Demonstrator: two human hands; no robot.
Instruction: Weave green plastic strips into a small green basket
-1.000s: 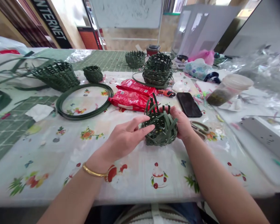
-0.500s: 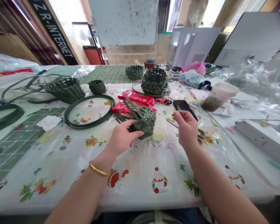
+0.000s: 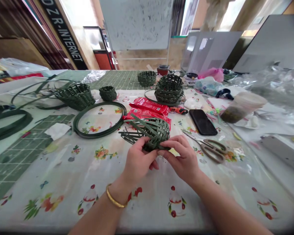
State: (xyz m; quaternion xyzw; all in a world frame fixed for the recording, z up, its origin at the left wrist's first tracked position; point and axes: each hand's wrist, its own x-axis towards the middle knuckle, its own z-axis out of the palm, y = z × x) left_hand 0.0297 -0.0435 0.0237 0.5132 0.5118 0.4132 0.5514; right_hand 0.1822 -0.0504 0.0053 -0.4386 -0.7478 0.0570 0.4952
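Observation:
My hands hold a dark green woven strip basket (image 3: 155, 133) on its side, just above the floral tablecloth (image 3: 63, 174). Loose strip ends fan out from it to the left. My left hand (image 3: 139, 162) grips its lower left side, and my right hand (image 3: 181, 159) pinches its lower right edge. My fingers hide the underside. Behind it lie red foil packets (image 3: 149, 106), and a green strip hoop (image 3: 99, 135) lies to the left. Steel scissors (image 3: 210, 150) rest to the right of my right hand.
Several finished woven baskets, including one (image 3: 169, 90) on a hoop, stand further back. A black phone (image 3: 203, 122), an orange cutter (image 3: 178, 110), a plastic jar (image 3: 242, 107), a green cutting mat (image 3: 17, 156) and a grey power strip (image 3: 284, 151) also surround me.
My right hand has moved left from beside the phone onto the basket. The basket has turned, with its loose strips now pointing left, and both hands now hold it.

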